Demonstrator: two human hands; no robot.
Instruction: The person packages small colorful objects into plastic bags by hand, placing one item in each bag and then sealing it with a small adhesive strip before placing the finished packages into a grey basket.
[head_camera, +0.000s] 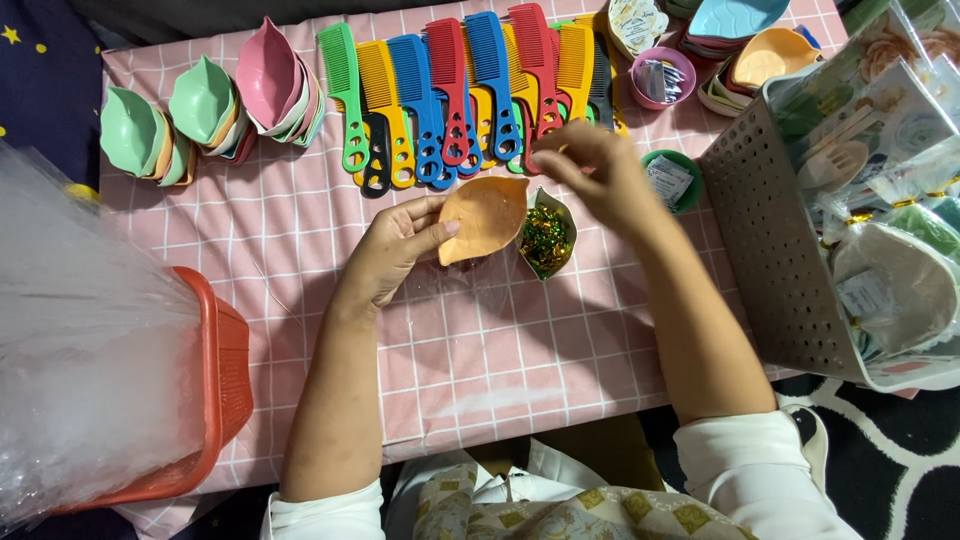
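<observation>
My left hand (395, 250) holds an orange leaf-shaped dish (487, 215) by its left edge, just above the pink checked tablecloth (480, 350). Right of it sits a small white dish of green and gold twist ties (545, 240). My right hand (590, 170) hovers over the lower ends of a row of coloured combs (450, 95), fingers pinched together; whether anything sits between them is hidden. A clear plastic bag lies faintly under the orange dish.
Stacks of leaf-shaped dishes (205, 110) stand at the far left and more dishes (755, 45) at the far right. Small round bowls of sachets (670, 180) sit near the combs. A grey perforated basket (780, 250) holds wrapped sets. An orange basket (215, 390) holds clear bags.
</observation>
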